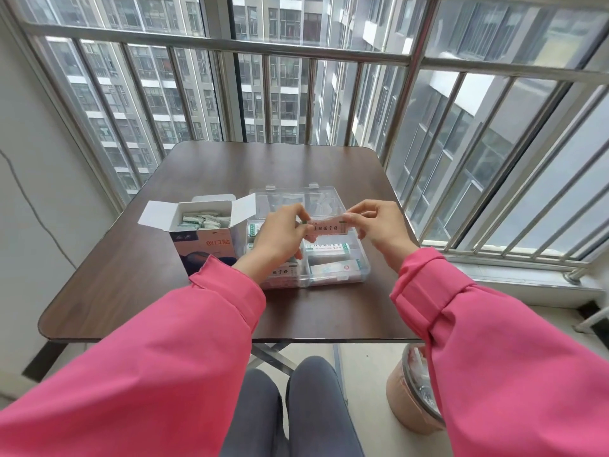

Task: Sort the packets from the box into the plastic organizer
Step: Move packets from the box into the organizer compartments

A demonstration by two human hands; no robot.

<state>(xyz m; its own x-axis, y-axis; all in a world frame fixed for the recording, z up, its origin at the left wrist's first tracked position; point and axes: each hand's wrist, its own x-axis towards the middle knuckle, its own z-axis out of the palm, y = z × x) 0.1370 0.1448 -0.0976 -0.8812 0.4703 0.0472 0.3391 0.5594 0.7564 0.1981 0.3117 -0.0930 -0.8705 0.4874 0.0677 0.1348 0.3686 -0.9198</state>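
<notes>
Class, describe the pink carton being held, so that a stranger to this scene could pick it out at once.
On the brown table stands a clear plastic organizer. Above it, the left hand and right hand pinch the ends of a slim pink carton. The cartons lying in the compartments below are white and green.

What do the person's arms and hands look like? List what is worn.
Both arms wear long pink sleeves with wide folded cuffs; the right cuff shows a stitched band. The left hand and right hand are bare: no gloves, rings or watch visible.
</notes>
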